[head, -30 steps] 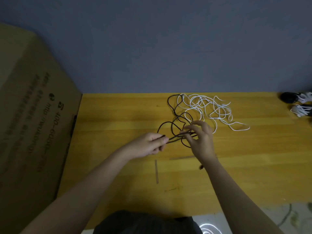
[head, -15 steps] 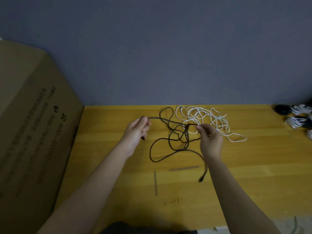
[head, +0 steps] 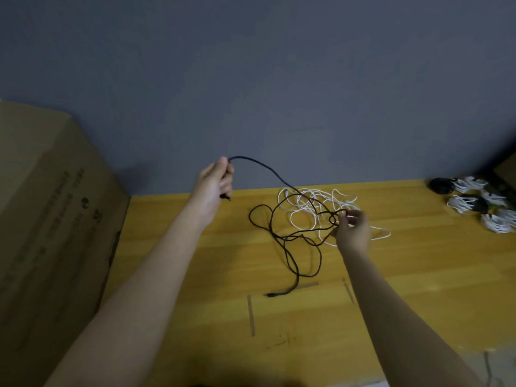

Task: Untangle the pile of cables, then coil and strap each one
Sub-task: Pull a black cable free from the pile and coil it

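Note:
A black cable (head: 282,241) lies in loose loops on the yellow wooden table (head: 195,275), tangled at its far side with a white cable (head: 312,202). My left hand (head: 215,185) is raised above the table's far left and grips one end of the black cable, which arcs down from it to the pile. My right hand (head: 351,227) pinches a small black loop where the two cables cross. The black cable's other plug (head: 272,294) lies on the table near me.
A large cardboard box (head: 50,233) stands along the table's left edge. Several coiled black and white cable bundles (head: 474,202) lie at the far right. Strips of tape (head: 251,314) mark the table front. A grey wall runs behind.
My left hand has lifted up and away with the black cable end, pulling a length out of the tangle. My right hand stayed at the knot. The free plug slid left.

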